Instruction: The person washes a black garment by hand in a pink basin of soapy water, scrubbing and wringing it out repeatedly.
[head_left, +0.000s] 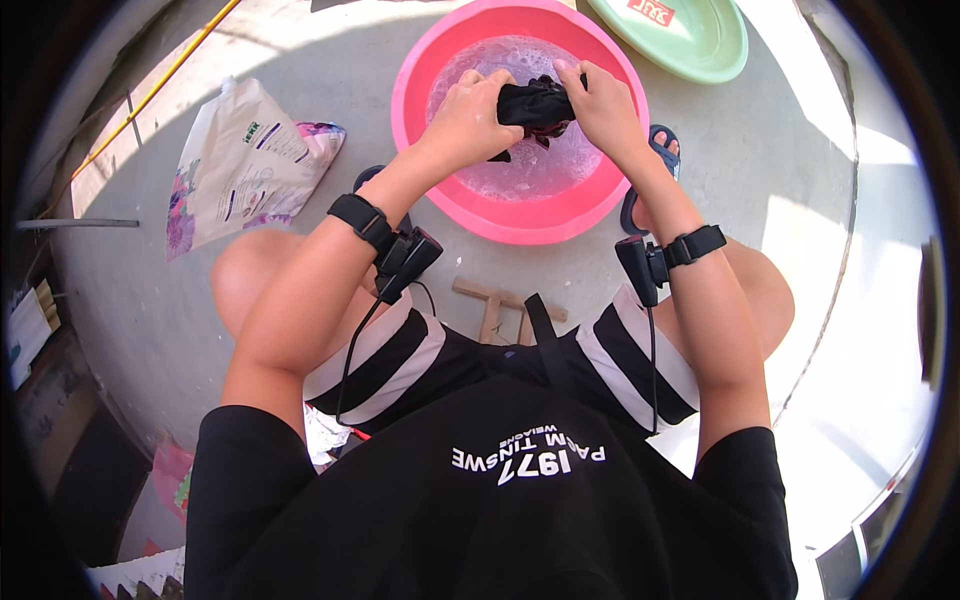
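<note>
My left hand (471, 116) and my right hand (602, 109) grip the two ends of a bunched black cloth (534, 106) with dark reddish, ruffled parts. Both hands are over a round pink plastic basin (517, 225), and the cloth spans the space between them. Sudsy water (517, 176) fills the bottom of the basin. Whether the lowest folds of cloth touch the water, I cannot tell.
A pale green plastic basin (712, 45) lies beyond the pink one at the right. To the left stands a white and purple refill pouch (251, 161) bearing writing. Sandalled feet flank the pink basin. A wooden stool (491, 300) shows between my legs, and a yellow hose (150, 94) crosses the upper left.
</note>
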